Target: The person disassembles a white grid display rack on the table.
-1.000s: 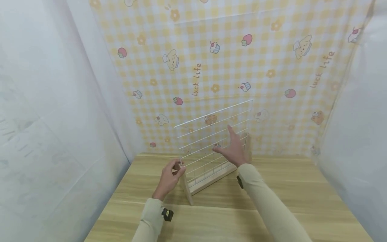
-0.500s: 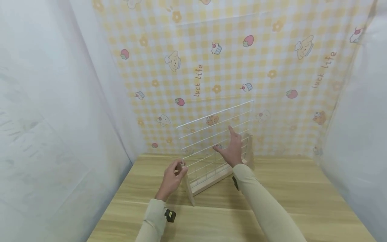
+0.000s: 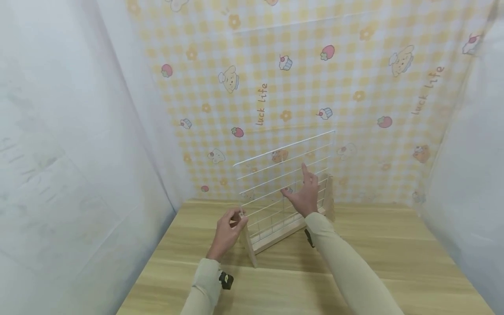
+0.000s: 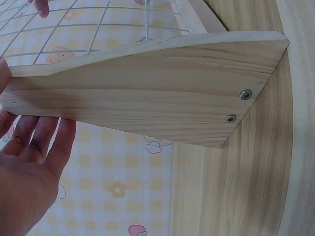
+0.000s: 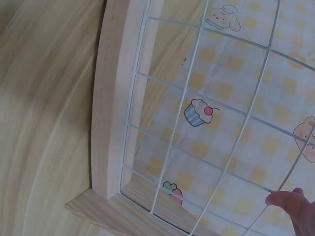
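Observation:
A white wire grid panel (image 3: 284, 148) stands tilted in a pale wooden stand, with a left side board (image 3: 249, 247), a right side board (image 3: 329, 197) and a lower rail (image 3: 277, 238). My left hand (image 3: 229, 229) pinches the top of the left side board, where it meets the grid. In the left wrist view this board (image 4: 142, 93) shows two metal screws, and the fingers (image 4: 61, 142) curl beneath its edge. My right hand (image 3: 305, 194) is at the grid's middle, thumb and forefinger spread wide. Its thumb (image 5: 280, 198) overlaps a wire in the right wrist view.
The stand sits on a wood-grain table (image 3: 354, 271). Behind it hangs a yellow checked cloth (image 3: 299, 87) with cartoon prints. White sheets close off the left side (image 3: 78, 131) and the right side (image 3: 468, 175).
The whole scene has shifted slightly right in the head view. My right hand has moved slightly left relative to the grid; my left hand keeps its pinch on the side board.

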The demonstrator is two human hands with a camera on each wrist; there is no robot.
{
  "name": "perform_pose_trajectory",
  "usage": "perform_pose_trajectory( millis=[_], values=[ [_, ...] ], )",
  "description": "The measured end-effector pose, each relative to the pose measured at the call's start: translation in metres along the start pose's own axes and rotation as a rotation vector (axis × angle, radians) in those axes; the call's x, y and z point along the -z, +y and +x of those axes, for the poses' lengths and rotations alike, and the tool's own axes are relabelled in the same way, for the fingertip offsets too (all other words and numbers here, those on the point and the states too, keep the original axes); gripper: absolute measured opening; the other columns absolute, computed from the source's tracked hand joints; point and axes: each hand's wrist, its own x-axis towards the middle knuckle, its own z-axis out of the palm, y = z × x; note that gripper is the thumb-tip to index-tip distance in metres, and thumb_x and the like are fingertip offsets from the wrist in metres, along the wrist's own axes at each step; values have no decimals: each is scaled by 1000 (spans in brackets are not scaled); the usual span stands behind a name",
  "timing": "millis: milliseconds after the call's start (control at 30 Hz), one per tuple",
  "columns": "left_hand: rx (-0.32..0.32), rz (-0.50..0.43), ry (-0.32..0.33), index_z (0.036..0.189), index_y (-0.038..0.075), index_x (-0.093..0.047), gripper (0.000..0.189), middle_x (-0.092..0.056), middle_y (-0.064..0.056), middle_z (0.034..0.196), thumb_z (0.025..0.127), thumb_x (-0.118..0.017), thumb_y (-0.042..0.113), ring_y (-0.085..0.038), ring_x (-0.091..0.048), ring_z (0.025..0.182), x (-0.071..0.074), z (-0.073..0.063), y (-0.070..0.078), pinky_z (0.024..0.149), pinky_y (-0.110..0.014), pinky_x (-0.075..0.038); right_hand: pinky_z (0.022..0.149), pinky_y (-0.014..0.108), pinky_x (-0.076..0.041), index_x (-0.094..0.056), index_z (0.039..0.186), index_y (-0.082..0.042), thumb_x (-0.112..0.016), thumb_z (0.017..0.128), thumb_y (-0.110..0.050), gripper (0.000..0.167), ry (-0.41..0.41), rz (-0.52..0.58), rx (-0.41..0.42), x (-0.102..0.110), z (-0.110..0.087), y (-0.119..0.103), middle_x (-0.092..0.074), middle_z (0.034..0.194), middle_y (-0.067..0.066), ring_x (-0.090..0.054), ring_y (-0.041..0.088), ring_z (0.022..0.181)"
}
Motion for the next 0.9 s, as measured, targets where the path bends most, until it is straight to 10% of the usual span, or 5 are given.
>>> perform_pose_trajectory(
  millis=[267,900],
  values=[
    [-98,33,8,125,12,-67,29,-61,-5,97,97,-67,20,-22,-64,99,4,1,5,93,-46,-61,91,53,-46,-29,158,-14,-92,69,-23,110,12,36,-20,2,8,-4,-40,140,28,-49,42,110],
    [-93,15,-12,123,12,-68,28,-62,-6,97,96,-68,20,-22,-65,98,1,1,3,92,-47,-61,96,56,-53,-33,157,-11,-94,66,-24,110,62,23,79,19,39,-44,-42,137,29,-51,44,116]
  ],
)
